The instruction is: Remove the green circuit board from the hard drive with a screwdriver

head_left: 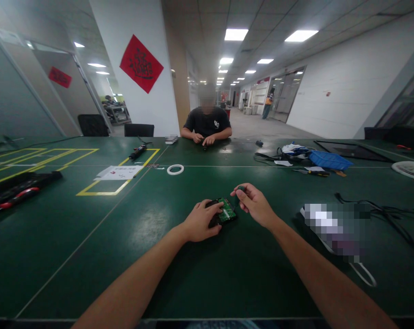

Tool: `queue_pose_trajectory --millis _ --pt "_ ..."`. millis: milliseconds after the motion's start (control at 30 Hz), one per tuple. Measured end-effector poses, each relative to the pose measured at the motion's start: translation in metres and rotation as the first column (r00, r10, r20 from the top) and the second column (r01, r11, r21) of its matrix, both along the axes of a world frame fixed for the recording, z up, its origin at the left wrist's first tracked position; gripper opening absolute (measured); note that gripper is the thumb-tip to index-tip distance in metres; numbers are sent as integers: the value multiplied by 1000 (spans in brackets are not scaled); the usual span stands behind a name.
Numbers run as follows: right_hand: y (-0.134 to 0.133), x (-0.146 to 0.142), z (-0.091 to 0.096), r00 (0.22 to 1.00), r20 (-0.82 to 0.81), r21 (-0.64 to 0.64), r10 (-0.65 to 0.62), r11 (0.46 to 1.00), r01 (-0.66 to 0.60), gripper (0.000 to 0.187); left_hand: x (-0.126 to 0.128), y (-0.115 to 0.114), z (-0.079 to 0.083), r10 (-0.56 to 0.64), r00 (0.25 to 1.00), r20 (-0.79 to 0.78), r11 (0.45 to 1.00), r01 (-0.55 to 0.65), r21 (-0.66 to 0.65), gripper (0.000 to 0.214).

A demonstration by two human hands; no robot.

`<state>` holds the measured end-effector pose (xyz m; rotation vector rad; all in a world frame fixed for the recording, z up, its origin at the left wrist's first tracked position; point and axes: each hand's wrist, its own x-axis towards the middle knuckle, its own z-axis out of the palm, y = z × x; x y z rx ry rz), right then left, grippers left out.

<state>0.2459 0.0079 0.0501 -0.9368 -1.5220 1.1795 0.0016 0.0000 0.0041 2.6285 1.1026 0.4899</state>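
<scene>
Lying at the far left of the green table (90, 256) is a black tray (8, 189) with red-handled tools (20, 194) in it. Just right of it, yellow tape lines (90, 187) mark out boxes on the surface, and a white paper sheet (119, 172) sits over one corner of them. Behind the sheet lies a black hand tool (138, 151), and a white tape ring (175, 169) rests flat nearby, well apart from the hands.

Near the middle, the left hand (200, 224) is half closed, palm down. Its fingers curl over a small black device (214, 220) that lies on the table, holding it in place. A green circuit board (228, 211) sits on top of that device, with the thumb tip touching its near edge. Across the table, another person (207, 124) in a dark shirt sits with both hands together on the tabletop.

Just right of the board, the right hand (256, 204) is raised a little above the surface. Its thumb and fingers are pinched tight on a small dark tool (241, 188), held roughly upright above the board's far right corner. Whether its tip touches the board cannot be told.

Further right, a blue tray (330, 160) lies among cables (271, 157) and scraps at the far side. Nearer, a blurred-out object (337, 226) lies beside black wires (391, 214). A white round item (410, 169) is cut off by the right edge.
</scene>
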Motion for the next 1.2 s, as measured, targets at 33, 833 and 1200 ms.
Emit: queue_pose_trajectory --millis 33,833,1200 --pt "-1 -1 0 1000 10 16 2 1000 -2 35 0 0 0 0 1000 2 1000 0 -2 84" --pt "-7 6 -5 806 394 591 -441 793 145 53 2 -3 9 7 1000 -6 1000 -7 -21 83" --pt "-7 5 -7 800 372 624 -471 765 160 45 -3 6 5 -16 1000 10 999 16 -34 84"
